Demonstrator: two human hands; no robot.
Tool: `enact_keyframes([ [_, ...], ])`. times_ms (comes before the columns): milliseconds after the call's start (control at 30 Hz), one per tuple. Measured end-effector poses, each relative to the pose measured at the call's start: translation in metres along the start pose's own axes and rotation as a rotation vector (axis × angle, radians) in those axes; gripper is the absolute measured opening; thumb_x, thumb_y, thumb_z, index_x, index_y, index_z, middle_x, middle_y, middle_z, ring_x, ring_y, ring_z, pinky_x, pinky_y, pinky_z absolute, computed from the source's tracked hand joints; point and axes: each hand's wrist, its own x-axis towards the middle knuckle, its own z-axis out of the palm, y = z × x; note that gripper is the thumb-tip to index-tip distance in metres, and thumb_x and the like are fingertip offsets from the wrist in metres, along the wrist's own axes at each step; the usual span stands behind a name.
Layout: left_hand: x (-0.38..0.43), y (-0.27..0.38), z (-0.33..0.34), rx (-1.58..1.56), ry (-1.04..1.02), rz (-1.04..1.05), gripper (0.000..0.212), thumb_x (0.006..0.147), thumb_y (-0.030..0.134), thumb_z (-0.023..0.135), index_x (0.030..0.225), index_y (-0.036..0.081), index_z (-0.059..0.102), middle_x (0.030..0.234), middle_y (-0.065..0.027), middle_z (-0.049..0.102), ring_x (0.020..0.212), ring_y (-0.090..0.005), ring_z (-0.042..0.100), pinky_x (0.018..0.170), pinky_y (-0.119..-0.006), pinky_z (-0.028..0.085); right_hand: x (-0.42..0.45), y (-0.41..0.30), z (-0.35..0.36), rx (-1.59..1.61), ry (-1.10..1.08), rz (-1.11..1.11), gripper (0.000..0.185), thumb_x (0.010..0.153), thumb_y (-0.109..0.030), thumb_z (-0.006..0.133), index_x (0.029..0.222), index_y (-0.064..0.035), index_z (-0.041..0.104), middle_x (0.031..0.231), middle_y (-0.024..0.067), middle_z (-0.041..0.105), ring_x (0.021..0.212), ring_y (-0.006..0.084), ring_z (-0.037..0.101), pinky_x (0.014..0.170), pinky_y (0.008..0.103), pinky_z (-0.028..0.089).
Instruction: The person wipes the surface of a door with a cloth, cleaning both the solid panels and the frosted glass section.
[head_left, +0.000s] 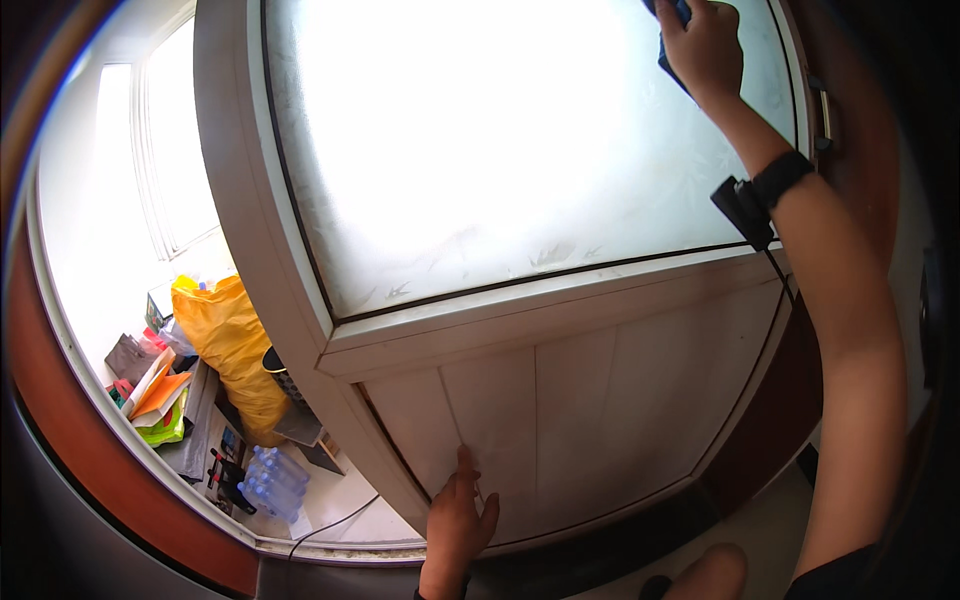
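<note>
My right hand (703, 51) grips a dark blue cloth (673, 71) against the upper right of a frosted glass pane (480, 165) with a leaf pattern. A black strap with a small device and a cable sits on my right wrist. My left hand (459, 517) is low down, its fingers extended and apart at the lower left of the panelled part (570, 420) of the white-framed sliding door (480, 330). It holds nothing that I can see. The top of the cloth is cut off by the picture's edge.
Through the opening at left stand a full yellow plastic bag (232, 337), a pack of plastic bottles (276, 484) and a pile of papers and bags (161, 390). A thin cable (334, 523) crosses the door track (345, 553). A metal handle (826, 112) is at far right.
</note>
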Motion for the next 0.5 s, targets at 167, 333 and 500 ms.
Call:
enact_keyframes([
  [167,0.001,0.004,0.011,-0.075,-0.043,-0.085,0.101,0.086,0.014,0.076,0.163,-0.003,0.012,0.115,-0.0172,0.07,0.091,-0.0312,0.07,0.079,-0.041,0.057,-0.12,-0.07,-0.048,0.51,-0.198,-0.913,0.028,0.091,-0.024,0.078,0.117,-0.0224,0.067,0.115,0.008,0.059,0.089,0.0167,0.069,0.065,0.0245,0.065],
  [333,0.001,0.009,0.022,-0.124,-0.056,-0.133,0.102,0.087,0.014,0.075,0.162,-0.005,0.009,0.116,-0.017,0.07,0.09,-0.0313,0.071,0.079,-0.041,0.058,-0.072,-0.057,-0.021,0.381,-0.08,-1.159,0.031,0.092,-0.023,0.078,0.121,-0.0234,0.069,0.12,0.0066,0.058,0.089,0.0122,0.067,0.063,0.0187,0.062],
  [500,0.001,0.02,0.009,-0.144,0.157,0.017,0.068,0.086,0.017,0.077,0.145,-0.004,0.048,0.111,-0.0121,0.073,0.088,-0.0305,0.07,0.081,-0.041,0.055,0.036,-0.022,0.006,-0.007,-0.094,0.122,0.034,0.104,-0.026,0.061,0.132,-0.0059,0.058,0.122,0.0193,0.055,0.106,0.0363,0.067,0.09,0.0417,0.059],
])
